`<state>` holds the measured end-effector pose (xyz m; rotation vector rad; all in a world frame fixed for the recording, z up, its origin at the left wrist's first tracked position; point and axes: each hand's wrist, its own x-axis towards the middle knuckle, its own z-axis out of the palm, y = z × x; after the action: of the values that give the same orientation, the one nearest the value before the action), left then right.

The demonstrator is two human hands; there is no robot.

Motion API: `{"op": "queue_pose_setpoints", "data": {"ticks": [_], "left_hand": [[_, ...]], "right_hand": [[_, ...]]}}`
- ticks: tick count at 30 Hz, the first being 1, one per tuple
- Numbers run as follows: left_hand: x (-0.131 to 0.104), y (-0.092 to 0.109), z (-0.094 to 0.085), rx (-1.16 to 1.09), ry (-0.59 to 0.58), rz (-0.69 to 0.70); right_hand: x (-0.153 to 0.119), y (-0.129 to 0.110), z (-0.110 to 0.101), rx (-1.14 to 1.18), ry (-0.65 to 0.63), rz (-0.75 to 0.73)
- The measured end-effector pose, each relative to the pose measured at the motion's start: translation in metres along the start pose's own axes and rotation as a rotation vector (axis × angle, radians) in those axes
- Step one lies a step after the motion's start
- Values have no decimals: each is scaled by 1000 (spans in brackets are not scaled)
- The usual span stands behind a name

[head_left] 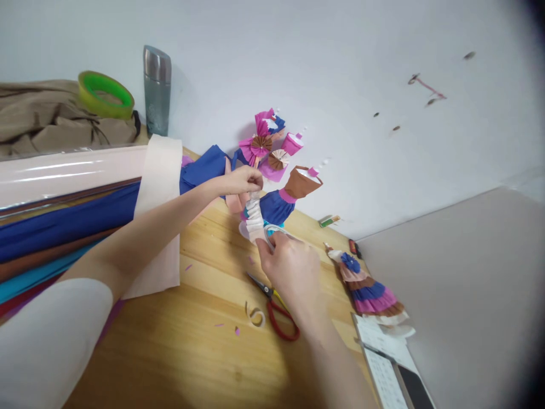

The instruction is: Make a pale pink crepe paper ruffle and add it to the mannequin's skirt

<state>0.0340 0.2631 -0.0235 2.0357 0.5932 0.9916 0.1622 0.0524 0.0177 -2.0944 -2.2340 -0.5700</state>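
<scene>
A ruffled strip of white crepe paper (255, 218) stretches between my two hands above the wooden table. My left hand (244, 180) pinches its upper end. The lower end is gripped by my right hand (289, 264), with a white ring-shaped thing beside its thumb. Just behind the strip stands a paper dress with a brown top (301, 183), a pink waist and a blue skirt (277, 207). Below my right hand lie red-handled scissors (279, 312), partly covered by it. A curled pale strip (256, 317) rests near them.
Rolls of coloured crepe paper (76, 210) fill the left side, under my left arm. Behind are a green tape roll (105, 95), a steel bottle (157, 94) and paper flowers (261, 144). A striped paper dress (372, 292) lies at right by a keyboard (385, 378).
</scene>
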Motion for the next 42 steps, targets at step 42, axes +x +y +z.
{"op": "queue_pose_setpoints", "data": {"ticks": [42], "left_hand": [[-6,-7,14,84,32,-65]], "right_hand": [[3,36,14,-69,102,54]]}}
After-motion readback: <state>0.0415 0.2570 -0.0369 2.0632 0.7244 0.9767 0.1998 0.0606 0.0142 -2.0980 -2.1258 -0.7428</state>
